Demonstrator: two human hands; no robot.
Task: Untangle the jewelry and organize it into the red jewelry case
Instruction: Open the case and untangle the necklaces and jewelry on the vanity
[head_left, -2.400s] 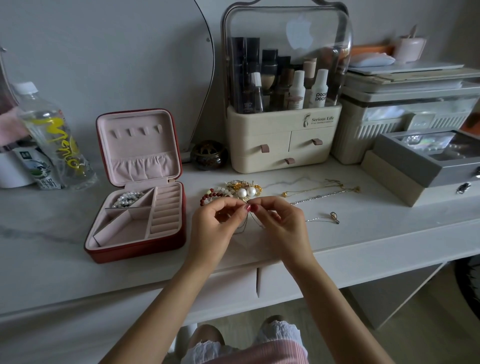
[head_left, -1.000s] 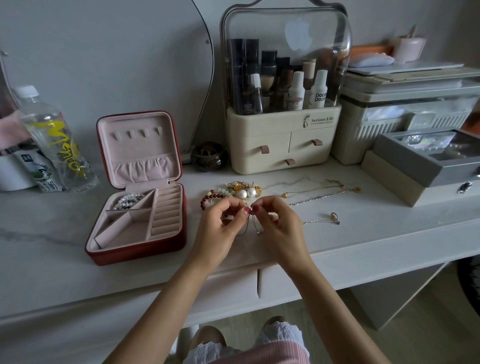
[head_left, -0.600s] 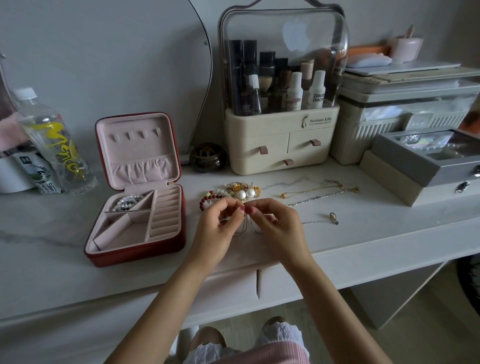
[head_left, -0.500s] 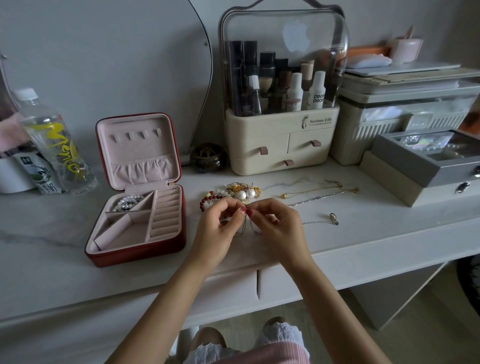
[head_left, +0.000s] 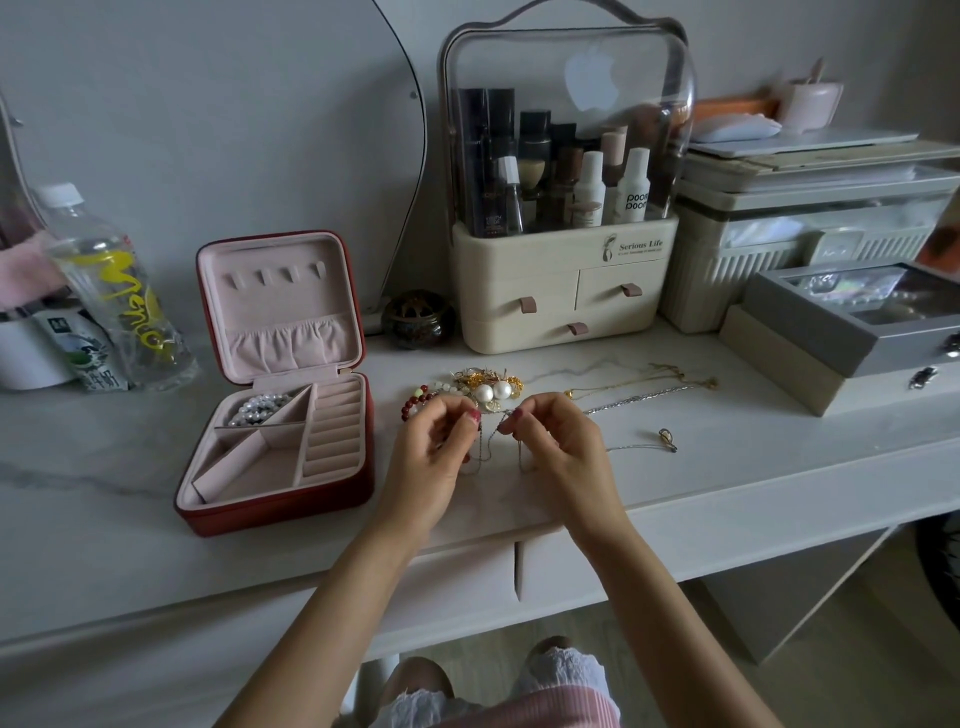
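Both hands, left hand (head_left: 434, 452) and right hand (head_left: 558, 447), pinch a thin silver chain (head_left: 485, 452) above the table (head_left: 727, 467), seemingly mid-untangling; next, gently separating it, then carrying it to the red jewelry case (head_left: 275, 457).

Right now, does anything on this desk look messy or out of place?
Yes. A tangled heap of jewelry lies loose beside the open red case, and thin chains trail across the desk. Nothing looks spilled or broken.

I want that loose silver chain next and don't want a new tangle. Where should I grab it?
Pinch the silver chain at its free right end, coming from above: it lies nearly straight on the tabletop, its left end running toward the jewelry pile.
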